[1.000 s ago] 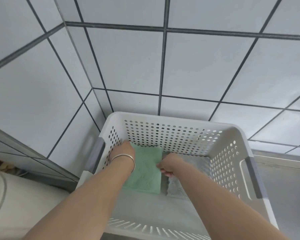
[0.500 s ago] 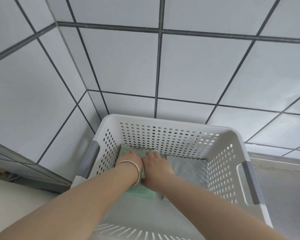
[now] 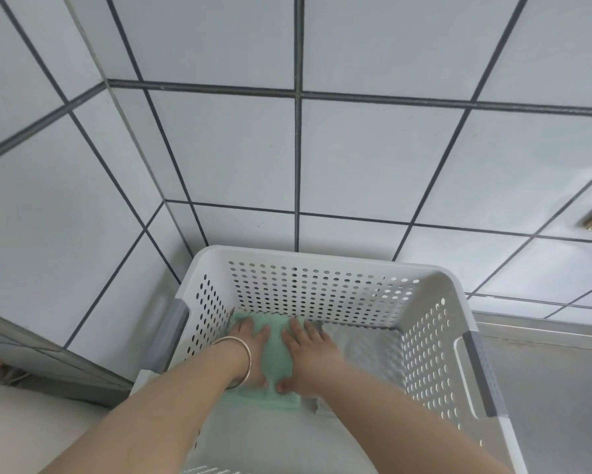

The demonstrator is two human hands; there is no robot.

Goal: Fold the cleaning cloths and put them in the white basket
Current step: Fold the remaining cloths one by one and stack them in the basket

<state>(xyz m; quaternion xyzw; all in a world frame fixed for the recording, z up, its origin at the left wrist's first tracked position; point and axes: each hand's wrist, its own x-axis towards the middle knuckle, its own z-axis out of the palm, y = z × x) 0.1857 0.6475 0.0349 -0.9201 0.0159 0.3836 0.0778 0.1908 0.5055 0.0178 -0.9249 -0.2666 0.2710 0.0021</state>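
Down in the corner of a wall of pale square tiles with dark lines point(image 3: 219, 159) sits a white plastic basket with round holes in its sides point(image 3: 322, 285). It has a grey handle on its left side point(image 3: 171, 333) and another grey handle on its right side point(image 3: 481, 371).

Both bare arms reach into the basket. On the left wrist is a thin silver bangle point(image 3: 245, 362). The left hand point(image 3: 250, 350) lies flat, fingers spread, pressing down on the left part of a folded soft green cloth point(image 3: 276, 350). It grips nothing; the palm just rests on top.

The green cloth lies on the basket floor, up against the far wall and near the left wall. A strip of it shows between the two hands, and its near edge sticks out below the thumbs.

The right hand point(image 3: 310, 354) is flat and open too, fingers spread, pressing on the right part of the green cloth. The two thumbs are close together but do not touch.

Just beside the green cloth, to the right, lies a fuzzy grey cloth point(image 3: 363, 350), also on the basket floor. Its edge touches the green one. The right hand seems to cover a bit of it.

Outside the basket on the right is a flat shiny metal surface point(image 3: 554, 388).
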